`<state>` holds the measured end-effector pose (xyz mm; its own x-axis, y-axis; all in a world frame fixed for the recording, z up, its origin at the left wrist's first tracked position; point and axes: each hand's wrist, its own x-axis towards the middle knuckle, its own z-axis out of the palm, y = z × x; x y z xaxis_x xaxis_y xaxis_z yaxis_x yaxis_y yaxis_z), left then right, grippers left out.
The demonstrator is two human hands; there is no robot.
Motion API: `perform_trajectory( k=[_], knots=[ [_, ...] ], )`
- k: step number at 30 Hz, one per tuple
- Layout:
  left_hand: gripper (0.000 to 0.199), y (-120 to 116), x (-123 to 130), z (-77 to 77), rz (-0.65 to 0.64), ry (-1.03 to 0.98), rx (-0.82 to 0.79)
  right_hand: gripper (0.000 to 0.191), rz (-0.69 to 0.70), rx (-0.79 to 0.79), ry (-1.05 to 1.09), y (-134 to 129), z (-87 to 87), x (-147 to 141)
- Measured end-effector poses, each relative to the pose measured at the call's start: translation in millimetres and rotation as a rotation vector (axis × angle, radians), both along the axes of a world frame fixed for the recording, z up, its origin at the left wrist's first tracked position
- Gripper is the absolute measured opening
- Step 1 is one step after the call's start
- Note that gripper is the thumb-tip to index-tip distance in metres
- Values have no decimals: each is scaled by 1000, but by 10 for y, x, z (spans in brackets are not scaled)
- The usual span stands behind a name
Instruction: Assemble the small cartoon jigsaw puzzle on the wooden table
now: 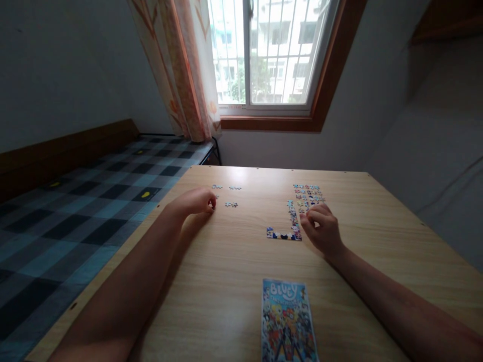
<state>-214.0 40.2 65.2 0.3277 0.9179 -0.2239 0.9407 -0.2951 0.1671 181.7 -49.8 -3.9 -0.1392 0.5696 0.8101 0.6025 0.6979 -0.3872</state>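
My left hand (196, 201) is over the left part of the table, its fingers closed in a pinch; whatever they hold, if anything, is hidden. Beside it lie small joined strips of jigsaw pieces (231, 204). My right hand (322, 227) is closed too, thumb and forefinger curled together, and its fingertips hide what may be in them. It is just right of an L-shaped run of joined jigsaw pieces (284, 236). Behind that hand, loose jigsaw pieces (307, 191) lie in rows, partly covered by it.
A Bluey picture sheet or box (289, 322) lies at the near edge of the wooden table (211, 291). Left of the table is a bed with a checked cover (94, 201). A curtain (188, 75) and barred window (279, 55) are at the back.
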Motion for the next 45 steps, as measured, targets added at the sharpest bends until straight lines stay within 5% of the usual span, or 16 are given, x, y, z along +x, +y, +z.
perform_trajectory(
  k=[5, 9, 14, 21, 26, 45],
  knots=[
    [16, 1, 21, 6, -9, -42, -17, 42, -4, 15, -33, 7, 9, -9],
    [19, -68, 81, 134, -65, -179, -225, 42, 5, 7, -45, -2, 16, -35],
    [30, -249, 487, 251, -179, -509, -320, 41, 81, 0, -139, -38, 34, -91],
    [17, -476, 1324, -259, 11, -871, -195, 15, 168, -2, -282, -60, 25, -123],
    [14, -556, 1462, -455, 78, -810, -67, 19, 114, -78, -349, -31, -34, -143],
    [13, -619, 1498, -412, 16, -638, 16, 29, 113, -172, -517, -7, -108, -161]
  ],
)
